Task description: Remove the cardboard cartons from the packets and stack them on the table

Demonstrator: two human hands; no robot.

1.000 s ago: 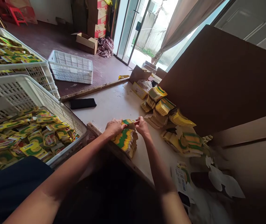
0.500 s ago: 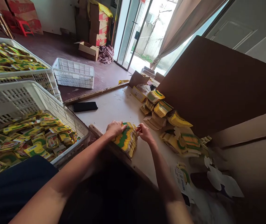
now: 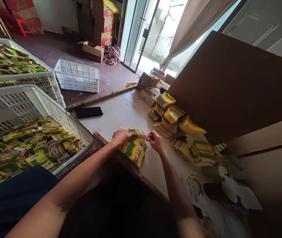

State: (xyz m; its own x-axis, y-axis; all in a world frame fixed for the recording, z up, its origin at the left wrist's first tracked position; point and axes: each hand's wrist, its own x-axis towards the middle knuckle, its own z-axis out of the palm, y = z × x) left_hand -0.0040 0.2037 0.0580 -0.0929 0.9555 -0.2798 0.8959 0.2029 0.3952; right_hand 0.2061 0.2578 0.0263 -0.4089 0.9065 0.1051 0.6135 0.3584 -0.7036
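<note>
A fanned stack of flat yellow-and-green cartons lies at the near edge of the pale table. My left hand presses on the stack's far left end. My right hand pinches the edge of the top carton at the stack's right side, lifting it slightly. More bundles of the same flat cartons are heaped on the table to the right, with loose ones nearer me.
A black phone lies on the table's left part. White plastic crates of yellow-green sachets stand at my left, another crate on the floor. A brown cardboard sheet leans at the right. Cardboard boxes sit near the glass door.
My right hand has shifted slightly right and peeled the top carton's edge up from the stack. My left hand stays pressed on the stack.
</note>
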